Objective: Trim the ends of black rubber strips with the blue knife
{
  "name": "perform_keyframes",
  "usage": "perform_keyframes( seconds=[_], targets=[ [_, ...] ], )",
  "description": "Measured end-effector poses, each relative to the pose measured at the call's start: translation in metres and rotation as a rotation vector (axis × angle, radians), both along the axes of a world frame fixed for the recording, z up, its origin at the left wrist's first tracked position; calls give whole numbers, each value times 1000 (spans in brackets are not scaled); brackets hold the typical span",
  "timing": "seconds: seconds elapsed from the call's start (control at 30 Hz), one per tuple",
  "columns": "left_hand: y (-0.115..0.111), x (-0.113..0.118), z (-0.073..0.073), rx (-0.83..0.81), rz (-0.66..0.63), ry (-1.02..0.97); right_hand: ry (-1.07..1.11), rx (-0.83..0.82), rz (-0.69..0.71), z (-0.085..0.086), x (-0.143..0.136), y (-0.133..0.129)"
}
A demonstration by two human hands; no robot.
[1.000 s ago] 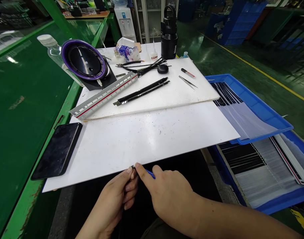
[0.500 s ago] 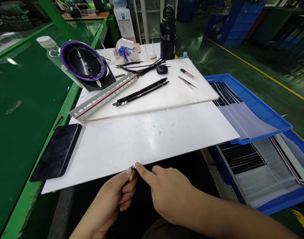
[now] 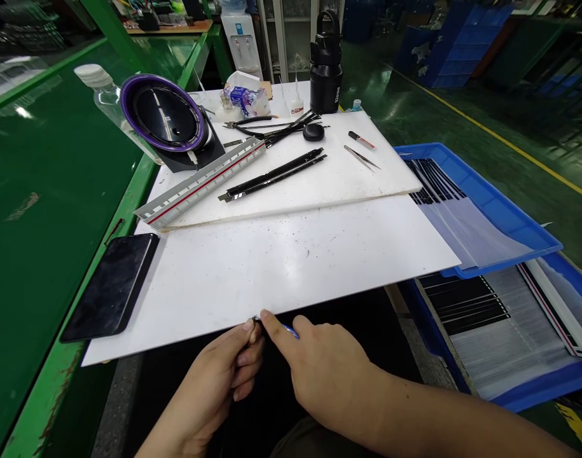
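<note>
At the front edge of the white table [image 3: 214, 299], my left hand [image 3: 226, 369] pinches a small dark piece [image 3: 256, 319] between thumb and forefinger; most of it is hidden by the fingers. Just to the right is my right hand [image 3: 326, 362], its forefinger stretched to the same piece and its other fingers curled. A bit of a blue tool [image 3: 291, 331] shows between its fingers. Black strips [image 3: 276, 175] lie on the white foam board [image 3: 357, 181] beyond, beside a grey scale ruler [image 3: 205, 184].
A black phone [image 3: 112, 286] lies at the left. Tweezers [image 3: 362, 157], a black case [image 3: 313, 131], a black bottle [image 3: 325, 76] and a purple-rimmed fan [image 3: 164, 114] stand or lie farther back. Blue trays [image 3: 533, 245] with strips are at the right.
The blue tool now shows between the fingers of my right hand. Both hands have hardly moved; the view has shifted slightly.
</note>
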State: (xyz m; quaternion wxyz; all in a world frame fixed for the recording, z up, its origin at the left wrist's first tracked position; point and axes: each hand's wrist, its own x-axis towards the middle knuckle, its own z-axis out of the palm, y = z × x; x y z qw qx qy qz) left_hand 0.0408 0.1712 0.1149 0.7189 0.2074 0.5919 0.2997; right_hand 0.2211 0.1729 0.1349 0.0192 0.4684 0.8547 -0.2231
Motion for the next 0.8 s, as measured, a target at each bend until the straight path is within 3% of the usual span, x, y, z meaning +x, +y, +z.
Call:
perform_keyframes(
  seconds=[0.23, 0.8],
  targets=[
    [-1, 4, 1, -4, 57, -23, 118, -115, -49, 6, 5, 0],
    [-1, 8, 1, -7, 64, -19, -13, -2, 7, -1, -6, -5]
  ],
)
